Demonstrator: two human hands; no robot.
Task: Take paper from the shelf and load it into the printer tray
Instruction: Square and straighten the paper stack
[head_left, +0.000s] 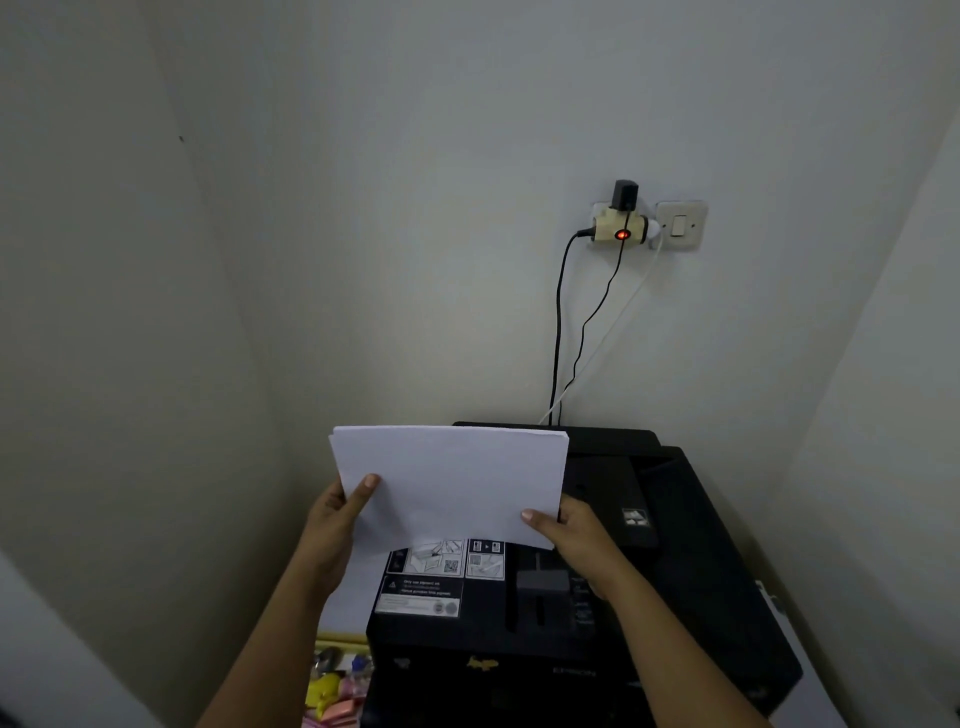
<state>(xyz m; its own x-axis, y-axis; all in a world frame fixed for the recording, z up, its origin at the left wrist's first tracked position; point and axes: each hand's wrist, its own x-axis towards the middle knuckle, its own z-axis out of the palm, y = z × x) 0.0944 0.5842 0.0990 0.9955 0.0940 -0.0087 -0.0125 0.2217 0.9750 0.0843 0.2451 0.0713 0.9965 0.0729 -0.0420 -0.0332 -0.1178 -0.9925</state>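
Observation:
A stack of white paper (452, 480) is held upright over the black printer (675, 561), its lower edge above the open rear tray area with instruction labels (441, 574). My left hand (337, 519) grips the stack's left edge, thumb on the front. My right hand (566, 530) grips the lower right corner, thumb on the front too. A grey paper guide (540, 582) sits in the tray just below the right hand. The shelf is not in view.
A wall socket adapter (621, 226) with a red light and a light switch (680, 226) are above the printer, with cables (558, 332) hanging down behind it. Colourful small items (332, 686) lie left of the printer. Walls close in on both sides.

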